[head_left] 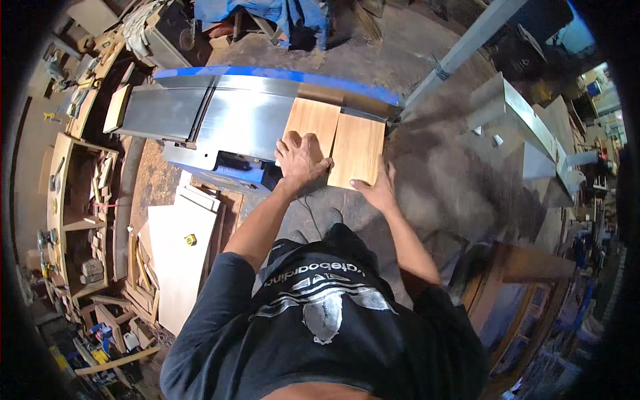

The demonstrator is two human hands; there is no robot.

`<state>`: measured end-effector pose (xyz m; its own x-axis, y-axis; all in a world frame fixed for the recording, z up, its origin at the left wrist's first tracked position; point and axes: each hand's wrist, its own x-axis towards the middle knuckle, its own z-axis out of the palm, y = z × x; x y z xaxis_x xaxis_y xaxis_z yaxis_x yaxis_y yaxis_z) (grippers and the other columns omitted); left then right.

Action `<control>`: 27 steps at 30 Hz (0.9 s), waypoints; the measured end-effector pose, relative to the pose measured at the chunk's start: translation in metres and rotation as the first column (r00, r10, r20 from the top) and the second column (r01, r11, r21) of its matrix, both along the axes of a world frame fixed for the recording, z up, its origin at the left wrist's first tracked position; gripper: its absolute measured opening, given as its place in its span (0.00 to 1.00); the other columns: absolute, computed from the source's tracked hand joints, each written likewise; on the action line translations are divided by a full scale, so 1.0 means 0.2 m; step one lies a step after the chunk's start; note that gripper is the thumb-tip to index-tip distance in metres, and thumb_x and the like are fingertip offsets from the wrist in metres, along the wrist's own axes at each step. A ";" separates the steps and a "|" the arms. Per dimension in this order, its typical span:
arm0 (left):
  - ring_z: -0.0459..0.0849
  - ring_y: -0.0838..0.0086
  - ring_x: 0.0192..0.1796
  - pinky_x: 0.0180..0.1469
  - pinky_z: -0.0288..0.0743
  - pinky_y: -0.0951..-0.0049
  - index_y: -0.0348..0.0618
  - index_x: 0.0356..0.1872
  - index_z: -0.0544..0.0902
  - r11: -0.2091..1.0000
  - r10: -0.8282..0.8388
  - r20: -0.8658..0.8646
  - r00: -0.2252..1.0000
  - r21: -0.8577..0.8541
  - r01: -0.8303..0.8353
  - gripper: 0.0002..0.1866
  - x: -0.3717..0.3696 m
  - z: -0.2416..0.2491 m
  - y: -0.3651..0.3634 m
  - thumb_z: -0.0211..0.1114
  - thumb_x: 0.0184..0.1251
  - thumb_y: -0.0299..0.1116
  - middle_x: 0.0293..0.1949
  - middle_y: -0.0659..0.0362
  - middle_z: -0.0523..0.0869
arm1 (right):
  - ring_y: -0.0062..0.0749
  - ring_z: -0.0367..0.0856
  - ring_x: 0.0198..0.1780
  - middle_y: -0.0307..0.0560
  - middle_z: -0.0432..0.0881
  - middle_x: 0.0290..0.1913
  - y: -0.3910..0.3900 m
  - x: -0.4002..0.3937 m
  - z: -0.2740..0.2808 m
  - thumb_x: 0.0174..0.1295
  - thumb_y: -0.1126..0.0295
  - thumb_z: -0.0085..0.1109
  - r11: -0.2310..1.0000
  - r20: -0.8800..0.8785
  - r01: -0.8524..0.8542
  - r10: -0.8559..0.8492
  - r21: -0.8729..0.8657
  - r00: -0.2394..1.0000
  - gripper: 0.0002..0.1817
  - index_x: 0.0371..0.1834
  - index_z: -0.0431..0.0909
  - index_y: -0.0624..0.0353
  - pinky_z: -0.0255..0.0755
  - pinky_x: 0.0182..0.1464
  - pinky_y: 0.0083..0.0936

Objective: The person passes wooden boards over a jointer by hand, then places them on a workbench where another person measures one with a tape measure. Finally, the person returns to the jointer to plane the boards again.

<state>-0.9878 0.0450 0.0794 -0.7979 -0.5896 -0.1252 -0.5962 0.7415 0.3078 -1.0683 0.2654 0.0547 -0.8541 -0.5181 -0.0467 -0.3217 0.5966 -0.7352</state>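
Note:
Two light wooden boards lie side by side at the right end of a jointer's metal table (243, 120). My left hand (303, 160) rests on the near end of the left wooden board (312, 117), fingers spread, its thumb reaching toward the other board. My right hand (379, 190) grips the near right corner of the right wooden board (359, 147), thumb on top and fingers along the right edge. This board sits slightly nearer to me than the left one, with a narrow dark gap between them. The jointer's blue-topped fence (267, 72) runs along the far side.
A pale panel (177, 260) with a yellow tape measure (190, 240) on it leans below the jointer. Wooden shelves (83, 213) with offcuts stand at left. A metal post (460, 50) rises beyond the fence's right end. A sheet-metal machine (523, 133) stands at right.

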 end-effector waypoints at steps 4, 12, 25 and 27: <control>0.64 0.42 0.67 0.69 0.62 0.45 0.48 0.67 0.71 0.985 0.155 0.020 0.988 0.074 -0.156 0.49 -0.02 0.08 0.02 0.79 0.43 0.58 0.68 0.41 0.61 | 0.53 0.79 0.62 0.66 0.78 0.61 0.00 -0.06 -0.13 0.52 0.65 0.79 0.964 0.301 0.232 -0.185 -0.128 0.936 0.46 0.71 0.62 0.70 0.73 0.64 0.45; 0.73 0.41 0.64 0.64 0.72 0.48 0.41 0.71 0.65 0.931 0.364 -0.278 0.889 0.123 -0.343 0.52 0.12 -0.01 0.07 0.82 0.47 0.53 0.65 0.32 0.68 | 0.36 0.85 0.49 0.51 0.85 0.49 0.22 -0.17 -0.09 0.59 0.69 0.74 0.992 0.554 0.098 -0.040 -0.074 0.832 0.29 0.61 0.73 0.70 0.83 0.41 0.31; 0.78 0.52 0.58 0.58 0.73 0.55 0.48 0.57 0.81 0.999 0.054 -0.402 0.914 0.020 -0.050 0.28 0.15 -0.29 0.16 0.76 0.53 0.40 0.62 0.50 0.79 | 0.28 0.83 0.48 0.48 0.87 0.46 0.17 -0.61 0.72 0.66 0.68 0.67 0.898 0.242 -0.345 0.411 -0.274 0.879 0.19 0.56 0.79 0.69 0.76 0.52 0.28; 0.78 0.52 0.57 0.58 0.74 0.56 0.48 0.57 0.81 1.000 0.018 -0.380 0.925 0.014 -0.014 0.28 0.13 -0.29 0.16 0.76 0.53 0.40 0.62 0.51 0.79 | 0.35 0.86 0.48 0.52 0.88 0.45 -0.05 -0.58 0.89 0.64 0.67 0.68 0.859 -0.020 -0.470 0.476 -0.206 0.879 0.21 0.57 0.78 0.66 0.77 0.52 0.33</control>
